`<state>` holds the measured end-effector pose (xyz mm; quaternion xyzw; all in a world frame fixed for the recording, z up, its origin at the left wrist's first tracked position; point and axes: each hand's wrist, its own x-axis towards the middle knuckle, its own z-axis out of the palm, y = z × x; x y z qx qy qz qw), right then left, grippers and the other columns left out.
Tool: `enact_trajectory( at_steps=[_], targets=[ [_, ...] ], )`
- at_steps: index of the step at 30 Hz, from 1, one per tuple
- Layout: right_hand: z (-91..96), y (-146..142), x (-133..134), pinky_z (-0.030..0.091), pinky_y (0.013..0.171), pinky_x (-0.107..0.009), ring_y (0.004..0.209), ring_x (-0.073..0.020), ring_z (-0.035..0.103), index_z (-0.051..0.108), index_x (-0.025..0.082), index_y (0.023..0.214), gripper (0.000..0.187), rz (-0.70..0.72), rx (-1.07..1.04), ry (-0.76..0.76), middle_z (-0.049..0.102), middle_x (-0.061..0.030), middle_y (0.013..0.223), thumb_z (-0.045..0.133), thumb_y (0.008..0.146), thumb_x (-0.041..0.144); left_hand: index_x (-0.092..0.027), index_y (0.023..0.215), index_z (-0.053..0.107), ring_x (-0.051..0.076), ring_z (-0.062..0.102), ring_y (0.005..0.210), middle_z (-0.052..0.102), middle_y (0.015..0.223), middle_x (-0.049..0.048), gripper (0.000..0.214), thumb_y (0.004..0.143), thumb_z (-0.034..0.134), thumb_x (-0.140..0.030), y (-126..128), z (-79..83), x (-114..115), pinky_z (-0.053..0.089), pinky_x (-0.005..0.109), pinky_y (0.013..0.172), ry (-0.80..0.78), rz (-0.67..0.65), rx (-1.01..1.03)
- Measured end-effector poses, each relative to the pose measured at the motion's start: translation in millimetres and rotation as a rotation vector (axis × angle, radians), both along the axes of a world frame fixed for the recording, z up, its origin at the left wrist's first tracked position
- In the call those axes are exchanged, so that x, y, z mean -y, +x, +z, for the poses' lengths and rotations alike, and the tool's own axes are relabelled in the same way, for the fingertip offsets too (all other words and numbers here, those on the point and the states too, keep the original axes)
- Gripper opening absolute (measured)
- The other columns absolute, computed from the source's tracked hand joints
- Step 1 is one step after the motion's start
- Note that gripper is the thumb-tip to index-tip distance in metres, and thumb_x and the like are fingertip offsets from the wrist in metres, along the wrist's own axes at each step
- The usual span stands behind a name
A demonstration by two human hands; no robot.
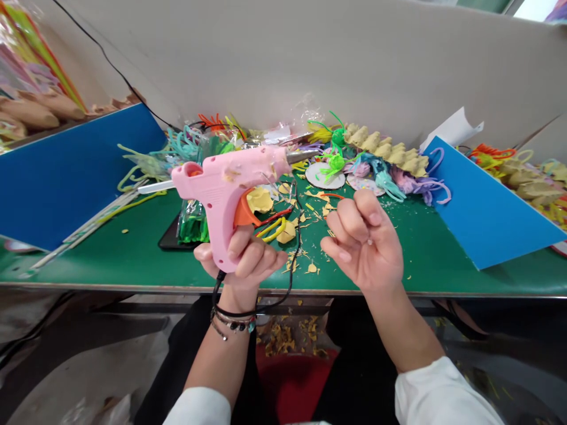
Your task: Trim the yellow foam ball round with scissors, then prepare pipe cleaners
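My left hand [245, 262] is wrapped round the grip of a pink glue gun [225, 183] with an orange trigger. Its metal nozzle [301, 156] points right, over the green table [133, 254]. A white glue stick [153, 187] juts out at its back, and its black cord [295, 248] loops down past my wrist. My right hand [363, 239] is raised just right of the gun with its fingers curled and pinched; what it holds is too small to make out. An orange pipe cleaner [331, 195] lies just behind it.
Coloured pipe cleaners, paper scraps and white discs [325, 176] litter the table's back. A strip of egg-carton cardboard [385, 147] lies at back right. Blue boards [66, 171] [478, 206] stand at each side, with a beige partition [310, 59] behind.
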<state>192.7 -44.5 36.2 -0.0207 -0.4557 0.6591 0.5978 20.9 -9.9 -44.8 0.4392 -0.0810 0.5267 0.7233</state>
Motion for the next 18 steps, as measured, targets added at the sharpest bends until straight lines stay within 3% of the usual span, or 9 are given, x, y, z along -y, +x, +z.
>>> enact_trajectory(
  at_steps=[4,9,14,16,18],
  targets=[
    [0.0,0.3,1.2,0.038,0.038,-0.013,0.047,-0.009,0.019,0.034,0.025,0.07,0.03,-0.041,0.057,-0.018,0.022,0.0095,0.054,0.062,0.082,0.026,-0.022,0.051,0.034,0.01,0.012,0.024,0.012,0.023,-0.0103,0.056,0.079,0.045,-0.069,-2.4,-4.7,-1.3,0.027,0.03,0.043,-0.079,0.05,-0.048],
    [0.5,-2.6,4.3,0.041,0.04,-0.013,0.047,-0.0089,0.02,0.046,0.027,0.084,0.013,0.0,0.077,0.013,0.024,0.0094,0.056,0.058,0.088,0.028,-0.024,0.054,0.035,0.01,0.011,0.024,0.017,0.022,-0.0112,0.052,0.082,0.041,-0.067,-0.6,-2.1,-1.4,0.026,0.031,0.042,0.013,0.027,0.002],
    [-4.1,-5.6,1.7,0.04,0.04,-0.015,0.046,-0.0087,0.022,0.052,0.028,0.086,0.02,-0.058,0.098,-0.038,0.026,0.0108,0.054,0.068,0.081,0.039,-0.024,0.053,0.035,0.01,0.012,0.024,0.013,0.022,-0.0114,0.056,0.08,0.04,-0.072,-2.4,-6.5,-2.6,0.026,0.031,0.043,-0.049,0.054,-0.041],
    [-6.4,-0.4,0.6,0.04,0.042,-0.016,0.043,-0.0081,0.024,0.053,0.028,0.084,0.018,-0.077,0.118,-0.001,0.028,0.0114,0.051,0.065,0.084,0.04,-0.024,0.052,0.034,0.01,0.011,0.024,0.013,0.022,-0.0112,0.058,0.08,0.037,-0.075,-2.8,-7.6,-2.8,0.026,0.032,0.043,-0.07,0.074,-0.045],
    [-6.0,10.0,1.0,0.042,0.047,-0.018,0.043,-0.0071,0.033,0.057,0.027,0.084,0.012,-0.025,0.254,0.156,0.039,0.0103,0.051,0.06,0.088,0.037,-0.023,0.051,0.033,0.01,0.01,0.023,0.013,0.021,-0.0112,0.059,0.08,0.034,-0.075,-1.9,-5.8,-2.4,0.025,0.032,0.043,-0.063,0.087,-0.025]
  ],
)
